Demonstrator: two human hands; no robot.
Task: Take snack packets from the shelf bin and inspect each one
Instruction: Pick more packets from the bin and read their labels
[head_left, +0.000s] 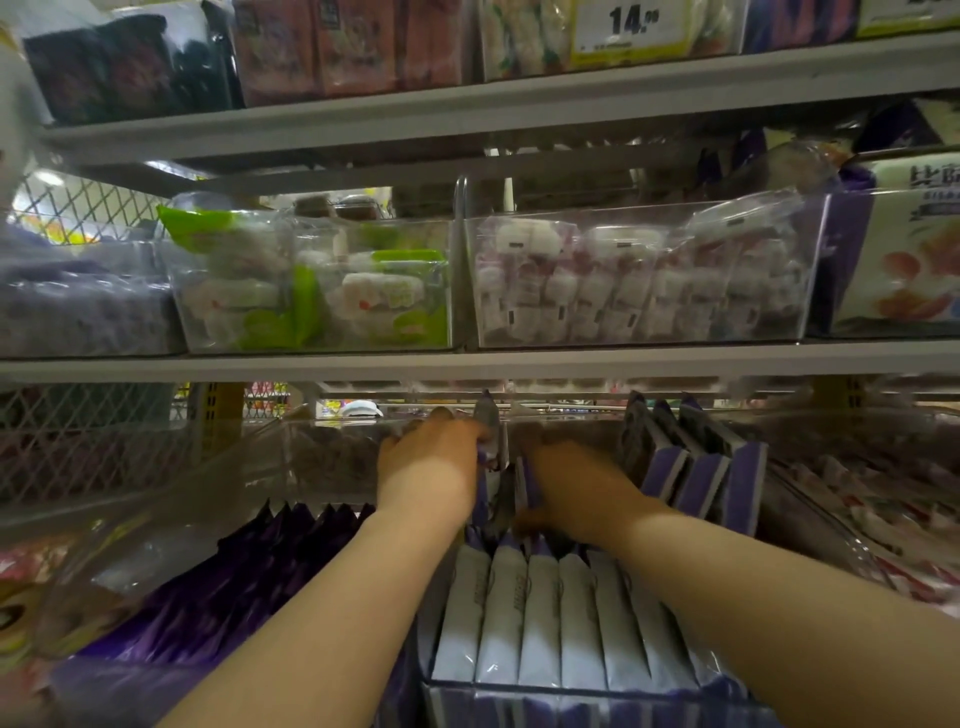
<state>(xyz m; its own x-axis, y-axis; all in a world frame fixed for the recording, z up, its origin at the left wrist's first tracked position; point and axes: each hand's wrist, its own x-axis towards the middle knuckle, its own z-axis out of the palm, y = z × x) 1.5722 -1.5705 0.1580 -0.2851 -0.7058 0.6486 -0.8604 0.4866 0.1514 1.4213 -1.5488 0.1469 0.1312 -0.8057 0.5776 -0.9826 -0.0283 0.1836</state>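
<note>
Reaching into the clear shelf bin (571, 693), the left grip (431, 462) curls tight round an upright purple packet (488, 415) at the back, and beside it the right grip (576, 488) clasps a neighbouring packet (525, 486) behind the white packets (519, 623).

One wide-angle view from the person's head faces the shop shelving head-on and very close, tilted slightly down. Both forearms enter from the bottom edge; the clear bin (571, 695) of snack packets (519, 613) sits nearest, while the upper shelf (467, 106) bows overhead
</note>
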